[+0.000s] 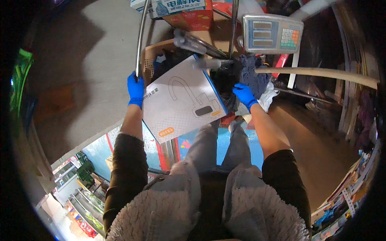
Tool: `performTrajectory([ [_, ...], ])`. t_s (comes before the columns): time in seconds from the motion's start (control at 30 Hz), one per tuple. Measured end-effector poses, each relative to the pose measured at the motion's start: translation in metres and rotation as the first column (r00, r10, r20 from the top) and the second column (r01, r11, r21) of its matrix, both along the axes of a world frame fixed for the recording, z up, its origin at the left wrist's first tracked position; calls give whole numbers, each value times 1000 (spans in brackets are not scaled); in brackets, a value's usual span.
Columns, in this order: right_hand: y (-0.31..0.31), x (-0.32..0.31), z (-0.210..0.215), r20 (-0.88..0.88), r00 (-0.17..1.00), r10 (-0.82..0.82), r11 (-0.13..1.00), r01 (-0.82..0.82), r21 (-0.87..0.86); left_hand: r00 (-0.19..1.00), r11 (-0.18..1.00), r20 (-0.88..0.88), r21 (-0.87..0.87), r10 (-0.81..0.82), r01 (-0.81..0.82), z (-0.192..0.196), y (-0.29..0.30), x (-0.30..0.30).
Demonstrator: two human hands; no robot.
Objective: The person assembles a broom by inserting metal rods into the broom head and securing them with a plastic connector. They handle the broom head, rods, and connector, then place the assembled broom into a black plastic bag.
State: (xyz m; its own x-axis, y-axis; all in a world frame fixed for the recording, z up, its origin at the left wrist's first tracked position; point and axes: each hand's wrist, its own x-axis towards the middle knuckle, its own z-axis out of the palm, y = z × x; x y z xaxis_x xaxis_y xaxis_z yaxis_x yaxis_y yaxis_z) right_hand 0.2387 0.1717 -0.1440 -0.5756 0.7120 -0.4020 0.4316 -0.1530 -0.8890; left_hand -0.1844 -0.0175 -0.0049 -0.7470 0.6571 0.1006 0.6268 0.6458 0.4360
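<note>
in the head view, the box (173,108) lies tilted, its near corner jutting toward the legs (207,142) with no support seen beneath it. it could slip that way, i judge, if its weight sits on the near side or the loose black plastic (222,80) at its upper right gives way. the left hand (136,91), at the box's left corner, looks clamped on a rod (141,40); whether it also steadies the box i cannot tell. a jerk of that rod might knock the corner. the right hand (244,95), just right of the box, has its fingers curled together; whether they grip anything is unclear. its forearm slants inward toward the box; the left runs nearly straight up.
</note>
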Motion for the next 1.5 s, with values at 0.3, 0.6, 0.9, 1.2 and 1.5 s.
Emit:
performTrajectory([
  [0.3,-28,58,20,200,958,203,944,-246,220,855,852,-4,82,-519,518,36,67,100],
  [0.6,-54,81,21,575,809,120,930,-295,221,534,778,568,413,-626,473,12,291,155],
  [0.9,-96,102,22,513,840,-177,978,93,186,282,875,879,252,-386,412,6,368,202],
  [1.2,-83,100,29,-94,780,-619,785,608,-121,248,941,924,228,-290,250,22,276,203],
  [1.5,-48,159,31,89,743,-664,720,666,-196,228,700,821,261,-523,665,95,194,270],
])
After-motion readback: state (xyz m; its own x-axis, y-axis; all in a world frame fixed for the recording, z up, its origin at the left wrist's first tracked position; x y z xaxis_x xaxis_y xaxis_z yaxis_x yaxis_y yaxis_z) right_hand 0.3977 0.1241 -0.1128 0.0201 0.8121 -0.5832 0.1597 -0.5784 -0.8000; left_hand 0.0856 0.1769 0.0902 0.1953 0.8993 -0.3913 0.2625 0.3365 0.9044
